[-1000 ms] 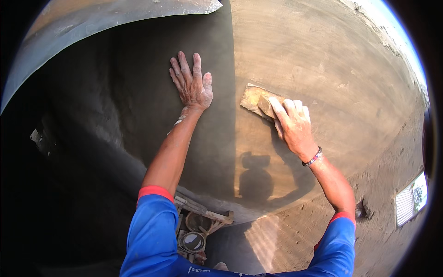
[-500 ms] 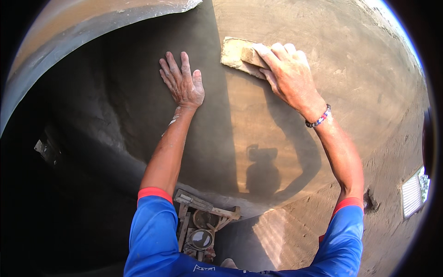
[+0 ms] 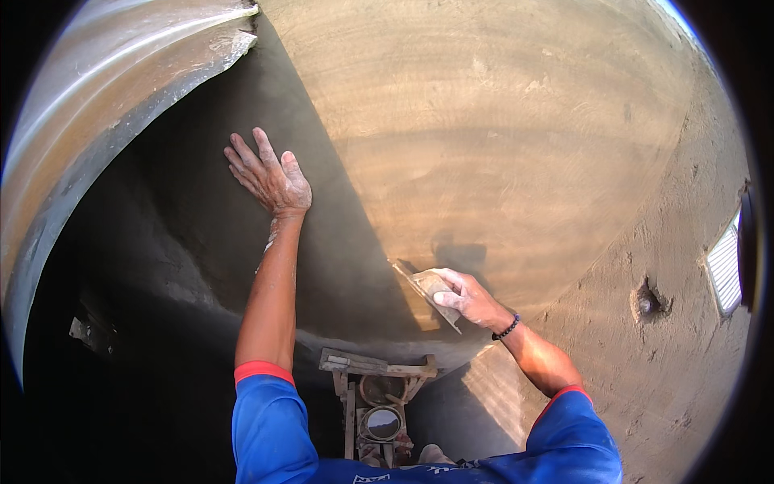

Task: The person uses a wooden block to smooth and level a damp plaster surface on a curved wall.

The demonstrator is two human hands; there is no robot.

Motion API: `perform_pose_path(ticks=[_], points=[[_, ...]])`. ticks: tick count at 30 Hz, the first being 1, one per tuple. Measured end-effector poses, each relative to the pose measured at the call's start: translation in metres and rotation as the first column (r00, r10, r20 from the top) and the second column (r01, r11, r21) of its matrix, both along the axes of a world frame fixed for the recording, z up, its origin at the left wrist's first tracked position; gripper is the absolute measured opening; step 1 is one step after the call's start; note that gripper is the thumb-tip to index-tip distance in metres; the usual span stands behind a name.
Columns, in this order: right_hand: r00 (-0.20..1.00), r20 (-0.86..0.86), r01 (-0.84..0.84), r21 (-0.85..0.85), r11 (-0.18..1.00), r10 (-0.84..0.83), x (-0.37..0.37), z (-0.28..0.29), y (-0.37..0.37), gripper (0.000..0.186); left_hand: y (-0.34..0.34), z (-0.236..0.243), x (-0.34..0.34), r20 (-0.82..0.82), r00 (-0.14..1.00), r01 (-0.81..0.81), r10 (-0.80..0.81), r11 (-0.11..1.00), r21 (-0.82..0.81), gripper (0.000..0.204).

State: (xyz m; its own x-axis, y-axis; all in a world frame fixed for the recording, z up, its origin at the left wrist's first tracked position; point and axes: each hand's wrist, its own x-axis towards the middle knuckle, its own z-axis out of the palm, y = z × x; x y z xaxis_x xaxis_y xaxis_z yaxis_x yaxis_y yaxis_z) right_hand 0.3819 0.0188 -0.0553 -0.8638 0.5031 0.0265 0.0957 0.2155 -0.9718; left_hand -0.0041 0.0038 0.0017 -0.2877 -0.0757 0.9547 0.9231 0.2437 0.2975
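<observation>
A smooth grey-brown plastered wall (image 3: 516,169) fills the view before me, sunlit on the right and shaded on the left. My left hand (image 3: 272,179) lies on the shaded part with fingers stretched out and dusted with plaster. Low on the sunlit part, by the shadow's edge, my right hand (image 3: 466,300) grips a plastering float (image 3: 421,284). The float's flat board is tilted and seen nearly edge-on, so I cannot tell how much of it touches the wall. My fingers cover most of its handle.
Below me stands a wooden scaffold frame (image 3: 375,365) with a round bucket (image 3: 382,423). Corrugated sheeting (image 3: 137,97) curves over the upper left. The rougher side wall (image 3: 613,387) has a hole (image 3: 647,303) and a barred opening (image 3: 724,266) at the right.
My right hand has brought the float down the wall from high up to low near the shadow's edge. My left hand now appears lower and further left, still flat; the view has shifted.
</observation>
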Motion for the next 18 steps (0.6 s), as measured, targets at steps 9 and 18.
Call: perform_pose_path(ticks=[9,18], points=[[0.700,-0.582,0.640,0.254,0.725,-0.414,0.049,0.079,0.023,0.058,0.000,-0.002,-0.006,-0.058,0.997,-0.047,0.047,0.999,0.012,0.063],[0.922,-0.209,0.155,0.971,-0.184,-0.326,0.005,0.038,0.049,0.059,0.004,-0.005,-0.003,-0.007,1.000,-0.018,0.017,1.000,-0.010,0.065]])
